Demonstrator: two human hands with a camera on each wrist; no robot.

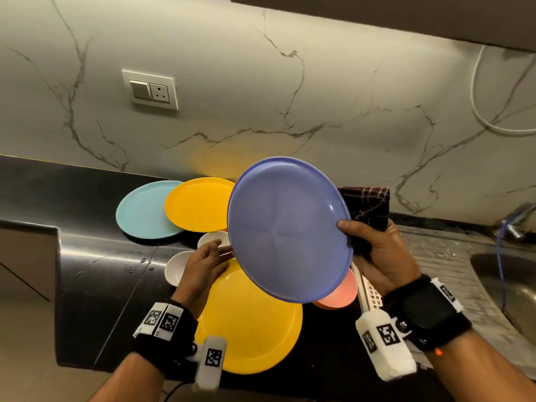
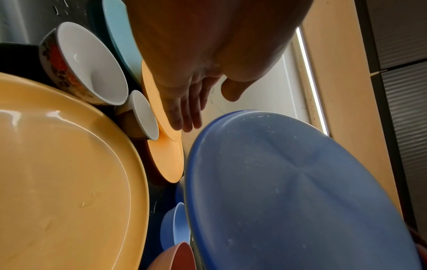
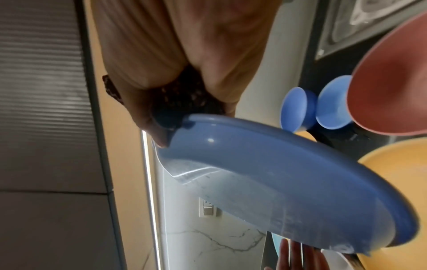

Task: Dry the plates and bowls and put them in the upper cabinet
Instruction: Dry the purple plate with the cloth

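Observation:
A blue plate (image 1: 287, 227) is tilted up above the counter, its face toward me. My right hand (image 1: 374, 250) grips its right rim with the thumb on the face, and a dark patterned cloth (image 1: 367, 207) is bunched between palm and rim. The same blue plate (image 3: 265, 173) fills the right wrist view, thumb and cloth (image 3: 184, 102) at its edge. My left hand (image 1: 207, 261) is open with straight fingers at the plate's lower left edge; touching or not, I cannot tell. In the left wrist view the blue plate (image 2: 300, 191) lies just past my left hand (image 2: 184, 113).
On the black counter (image 1: 95, 280) lie a large yellow plate (image 1: 255, 329), a smaller yellow plate (image 1: 197, 204), a light blue plate (image 1: 142, 210), two white bowls (image 1: 175, 268), a pink bowl (image 1: 339, 294) and a small blue bowl (image 2: 175, 228). A steel sink (image 1: 504, 282) is at the right.

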